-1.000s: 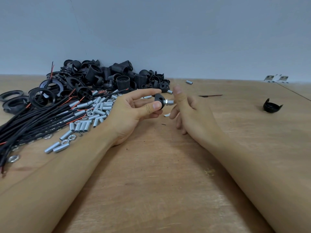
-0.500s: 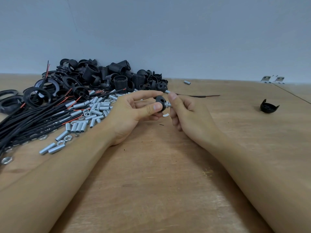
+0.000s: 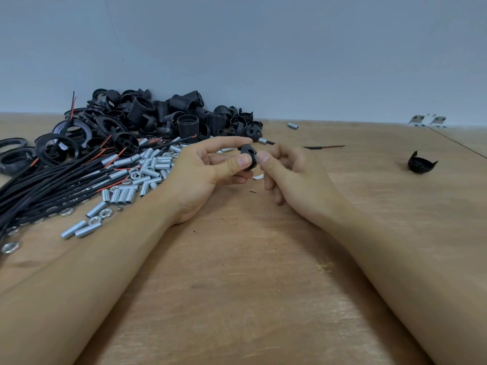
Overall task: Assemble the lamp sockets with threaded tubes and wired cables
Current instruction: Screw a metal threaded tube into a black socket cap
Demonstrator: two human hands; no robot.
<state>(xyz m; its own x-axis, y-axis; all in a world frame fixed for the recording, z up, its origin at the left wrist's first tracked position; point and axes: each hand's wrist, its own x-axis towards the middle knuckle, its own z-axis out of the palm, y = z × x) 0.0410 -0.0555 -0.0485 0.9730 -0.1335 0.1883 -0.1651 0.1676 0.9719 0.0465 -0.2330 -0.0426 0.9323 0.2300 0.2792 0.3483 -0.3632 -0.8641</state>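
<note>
Fingers of the right hand (image 3: 287, 169) had closed over the tube, hiding it against the cap (image 3: 249, 159) pinched by the left hand (image 3: 208, 167); threading seemed nearly seated.

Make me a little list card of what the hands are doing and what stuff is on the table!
left hand: pinches a black socket cap
right hand: thumb tip against the cap's right side; what it grips is hidden
left of hands: silver tubes, nuts, black cables
back: pile of black socket parts
far right: lone black cap
surface: wooden table
</note>
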